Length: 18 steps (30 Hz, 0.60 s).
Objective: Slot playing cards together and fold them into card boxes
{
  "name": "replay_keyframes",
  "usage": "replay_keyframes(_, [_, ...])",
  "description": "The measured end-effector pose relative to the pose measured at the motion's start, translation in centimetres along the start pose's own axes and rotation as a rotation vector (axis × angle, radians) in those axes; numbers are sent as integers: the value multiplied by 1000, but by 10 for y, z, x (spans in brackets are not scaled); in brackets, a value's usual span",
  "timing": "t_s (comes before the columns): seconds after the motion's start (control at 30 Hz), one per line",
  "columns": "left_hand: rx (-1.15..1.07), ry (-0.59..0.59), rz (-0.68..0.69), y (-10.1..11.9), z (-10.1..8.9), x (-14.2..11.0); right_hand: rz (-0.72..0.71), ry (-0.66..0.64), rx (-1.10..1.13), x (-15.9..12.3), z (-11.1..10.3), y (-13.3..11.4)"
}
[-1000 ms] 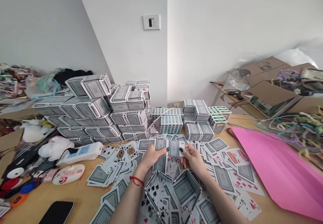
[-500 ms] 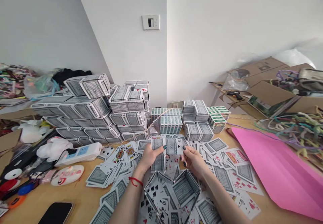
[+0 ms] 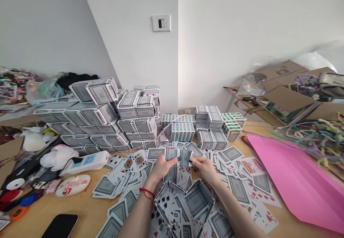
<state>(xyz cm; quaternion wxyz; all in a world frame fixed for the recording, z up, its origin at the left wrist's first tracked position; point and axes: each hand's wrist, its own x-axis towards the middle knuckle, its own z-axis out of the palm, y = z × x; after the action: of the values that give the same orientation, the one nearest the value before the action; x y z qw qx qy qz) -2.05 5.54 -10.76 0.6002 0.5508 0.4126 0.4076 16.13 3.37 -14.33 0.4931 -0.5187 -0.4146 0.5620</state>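
Both hands meet over the table's middle on a small folded playing-card piece [image 3: 180, 156] with green patterned backs. My left hand [image 3: 162, 167], a red string on its wrist, pinches the piece's left side. My right hand [image 3: 203, 169] pinches its right edge with fingers pressed together. Just below the hands stands an open box built of playing cards [image 3: 185, 200]. Loose cards [image 3: 236, 180], some face up, lie scattered all around.
Stacks of card-built boxes [image 3: 102, 120] and sealed green decks [image 3: 181, 127] line the back. A pink sheet [image 3: 290, 180] lies at right, with cardboard boxes [image 3: 290, 98] and cords behind. At left are a black phone [image 3: 60, 225], a white power strip [image 3: 84, 162] and tape rolls.
The right hand has folded the card showing a 3 in against the piece, so its face is hidden. Both hands stayed in place.
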Motion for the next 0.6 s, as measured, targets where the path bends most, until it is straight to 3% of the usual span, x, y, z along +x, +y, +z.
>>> replay_keyframes(0.23, [-40, -10, -42, 2, 1, 0, 13, 35, -4, 0, 3, 0])
replay_keyframes(0.43, [-8, -15, -41, 0, 0, 1, 8, -52, 207, -3, -1, -9])
replay_keyframes(0.6, [8, -39, -14, 3, 4, -1, -12, -7, 141, 1, 1, -6])
